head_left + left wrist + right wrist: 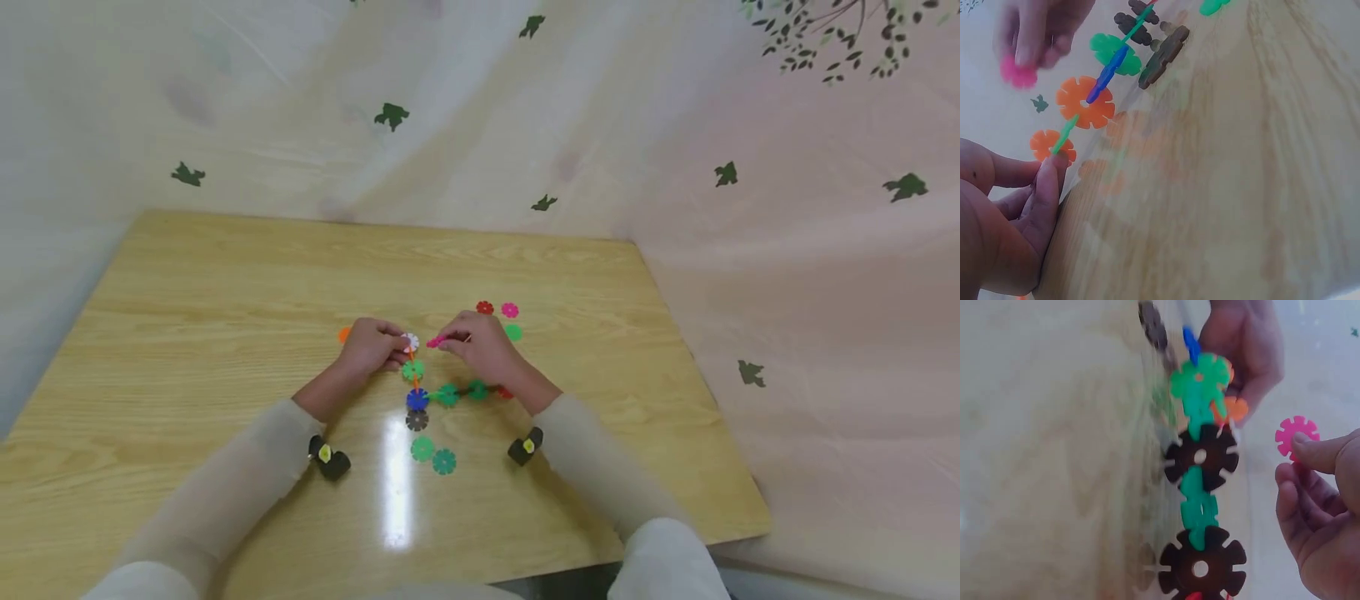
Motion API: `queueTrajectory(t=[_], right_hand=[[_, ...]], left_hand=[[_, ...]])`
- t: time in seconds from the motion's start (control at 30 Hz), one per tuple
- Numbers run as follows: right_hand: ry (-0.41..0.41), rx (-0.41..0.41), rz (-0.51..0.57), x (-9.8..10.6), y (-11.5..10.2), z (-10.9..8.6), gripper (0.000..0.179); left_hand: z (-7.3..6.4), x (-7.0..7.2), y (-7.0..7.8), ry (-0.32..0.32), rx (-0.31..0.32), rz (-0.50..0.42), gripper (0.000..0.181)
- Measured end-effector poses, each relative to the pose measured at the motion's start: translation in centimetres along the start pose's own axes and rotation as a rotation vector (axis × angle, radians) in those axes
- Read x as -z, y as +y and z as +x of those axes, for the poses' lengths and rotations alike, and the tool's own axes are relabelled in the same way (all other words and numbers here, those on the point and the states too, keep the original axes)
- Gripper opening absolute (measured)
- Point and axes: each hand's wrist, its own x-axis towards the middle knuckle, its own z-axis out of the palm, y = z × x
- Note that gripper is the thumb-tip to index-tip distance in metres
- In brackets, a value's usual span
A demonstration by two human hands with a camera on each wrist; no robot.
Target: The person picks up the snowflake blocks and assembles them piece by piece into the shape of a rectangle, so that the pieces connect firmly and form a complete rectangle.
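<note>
At the upper end of an L-shaped chain of interlocking notched flower discs, my left hand [372, 346] pinches the chain beside a white flower disc [410, 342]. Below that come a green disc [413, 370] and a blue disc [417, 399] at the corner, with orange discs [1085, 103] between them seen edge-on from above. From the corner the other arm runs right through green discs [447, 394] and dark brown ones [1202, 567]. My right hand [483, 342] pinches a pink flower disc [1297, 430] between thumb and fingers, just right of the white disc and apart from it.
Loose red [485, 307], pink [510, 310] and green [513, 332] discs lie beyond my right hand. An orange disc [344, 334] is left of my left hand. Two green discs [423, 449] lie nearer my body, below a brown disc [417, 420]. A curtain [465, 125] hangs behind the wooden table [225, 275].
</note>
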Motion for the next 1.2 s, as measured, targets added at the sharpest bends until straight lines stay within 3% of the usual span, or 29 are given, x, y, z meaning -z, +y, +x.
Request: queueTrajectory(t=[0.1, 0.23, 0.57, 0.8, 0.9, 1.07, 1.13, 1.2], right_hand=[[-0.05, -0.036, -0.095, -0.3, 0.7, 2.1, 0.008], [-0.131, -0.066, -0.176, -0.7, 1.0, 3.6, 0.009], [-0.159, -0.037, -0.263, -1.7, 1.2, 3.9, 0.008], [-0.186, -0.012, -0.318, -1.7, 1.2, 3.7, 0.01], [-0.199, 0.059, -0.376, -1.7, 1.2, 3.8, 0.011], [-0.199, 0.264, -0.462, -2.1, 1.1, 4.5, 0.011], [-0.197, 0.291, -0.455, -2.2, 1.0, 4.7, 0.01], [-0.204, 0.267, -0.437, -2.3, 0.7, 4.9, 0.011]], left_hand=[[0.0, 0.1, -0.1, 0.003, -0.003, 0.001, 0.03], [0.0, 0.1, -0.2, 0.007, -0.013, -0.008, 0.029], [-0.3, 0.0, -0.2, 0.004, -0.039, -0.027, 0.027], [0.2, -0.7, -0.1, 0.02, -0.021, -0.022, 0.026], [0.1, -0.9, 0.0, 0.037, -0.014, -0.033, 0.023], [-0.2, -0.5, 0.0, 0.071, -0.004, -0.05, 0.019], [-0.2, -0.2, 0.0, 0.078, 0.003, -0.043, 0.019], [-0.3, 0.1, 0.0, 0.087, 0.005, -0.037, 0.019]])
